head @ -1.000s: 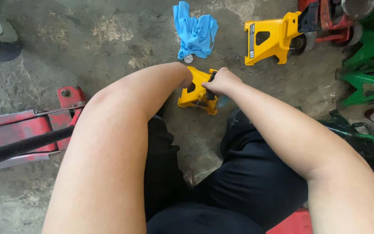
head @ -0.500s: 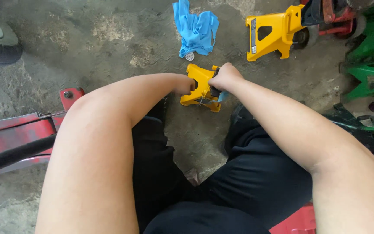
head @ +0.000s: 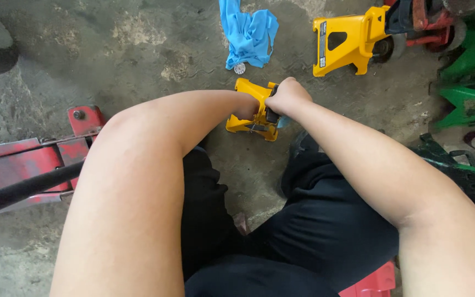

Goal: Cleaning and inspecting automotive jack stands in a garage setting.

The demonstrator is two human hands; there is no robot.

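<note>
Upper centre: right hand [head: 286,97] closed on a black handle at the yellow stand [head: 251,110]; left hand [head: 247,107] touching the stand, grip unclear.

We see a yellow stand [head: 251,110] under our hands and another yellow stand [head: 344,44]. The rag [head: 248,30] is blue, the jack [head: 28,162] red, our trousers [head: 314,242] black.

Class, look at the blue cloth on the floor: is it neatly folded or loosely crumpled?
Crumpled. The blue cloth lies bunched in uneven folds on the concrete floor, its edges splayed, beyond the yellow jack stand under both hands.
</note>
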